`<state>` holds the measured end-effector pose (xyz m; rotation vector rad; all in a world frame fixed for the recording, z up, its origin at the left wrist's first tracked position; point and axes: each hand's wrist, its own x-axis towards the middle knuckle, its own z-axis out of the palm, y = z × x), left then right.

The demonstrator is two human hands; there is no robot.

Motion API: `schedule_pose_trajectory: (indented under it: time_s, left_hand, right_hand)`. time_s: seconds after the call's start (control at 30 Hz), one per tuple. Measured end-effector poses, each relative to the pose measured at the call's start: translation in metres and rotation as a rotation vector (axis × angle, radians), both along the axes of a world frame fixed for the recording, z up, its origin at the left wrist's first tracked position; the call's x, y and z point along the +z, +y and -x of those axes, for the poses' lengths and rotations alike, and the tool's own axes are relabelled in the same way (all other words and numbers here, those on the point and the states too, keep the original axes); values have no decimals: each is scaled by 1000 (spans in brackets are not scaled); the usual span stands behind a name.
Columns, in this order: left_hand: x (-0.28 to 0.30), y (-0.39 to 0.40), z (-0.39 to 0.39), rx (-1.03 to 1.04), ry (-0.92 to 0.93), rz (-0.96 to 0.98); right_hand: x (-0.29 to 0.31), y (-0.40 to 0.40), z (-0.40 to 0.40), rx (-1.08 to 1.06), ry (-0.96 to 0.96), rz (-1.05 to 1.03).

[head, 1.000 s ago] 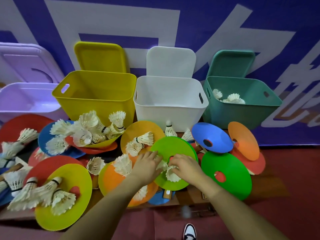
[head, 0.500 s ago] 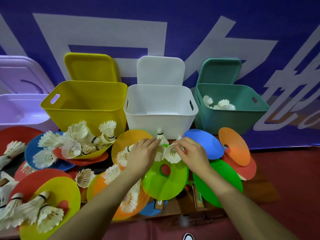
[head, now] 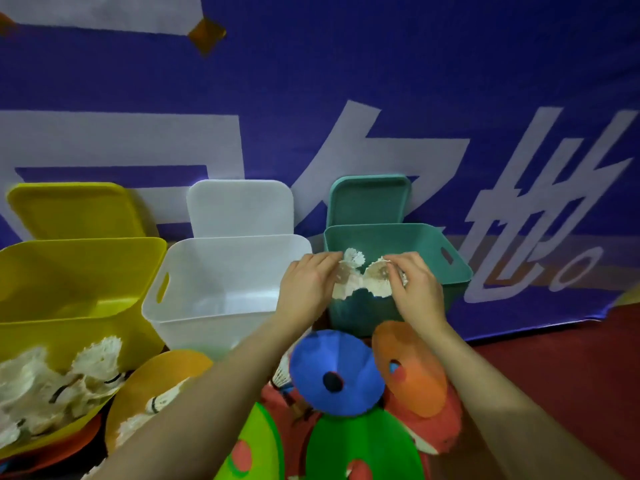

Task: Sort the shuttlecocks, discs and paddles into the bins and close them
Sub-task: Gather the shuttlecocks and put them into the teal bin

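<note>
Three open bins stand in a row against the blue banner: a yellow bin (head: 69, 282) on the left, a white bin (head: 221, 285) in the middle, a teal bin (head: 398, 237) on the right. Each has its matching lid propped behind it, three lids in all, so none is closed yet. The yellow and white bins show nothing inside; the teal bin's floor is mostly hidden by the hands.

In my judgement the task is at an early stage: shuttlecocks are going into the teal bin, and discs and paddles are not yet sorted.

At least six discs lie on the surface in front: a blue disc (head: 332, 365), an orange disc (head: 412, 368), two green discs (head: 360, 441) and others in orange and red partly under them. No paddle is plainly visible.

A heap of shuttlecocks (head: 52, 386) rests at lower left, too tangled to count; another lies on the orange-yellow disc.

The left hand (head: 306, 282) and right hand (head: 414, 285) each pinch shuttlecocks (head: 360, 277) over the teal bin's near rim, roughly three between them.
</note>
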<state>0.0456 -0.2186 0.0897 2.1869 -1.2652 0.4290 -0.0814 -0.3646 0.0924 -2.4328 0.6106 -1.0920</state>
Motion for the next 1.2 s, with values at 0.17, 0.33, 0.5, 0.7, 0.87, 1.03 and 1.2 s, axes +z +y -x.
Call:
schedule_pose_trajectory:
  time_s: [0.17,0.33,0.5,0.7,0.87,1.03,1.2]
  left_hand:
    - [9,-92,-4,45,84,-63]
    - [-6,-154,-9,114,135,-227]
    - [-25,-164,-14,147,157,-415]
    - [-22,-112,-11,101,90,-377]
    - [-12,-52,-2,67,115,-312]
    - [-6,41,-1,91,113,-266]
    - [-9,136,-17,95,122,-304]
  right_hand:
    - [4,-84,-13,-104,123,-26]
    - [-7,-132,-23,-230,322,-23]
    - [-23,-140,-22,-192,418,-49]
    - [-30,-100,-16,-78,415,-83]
    - [-26,-52,-16,-11,401,-82]
    - [-20,25,-24,72,344,-53]
    - [-24,116,-44,141,299,-95]
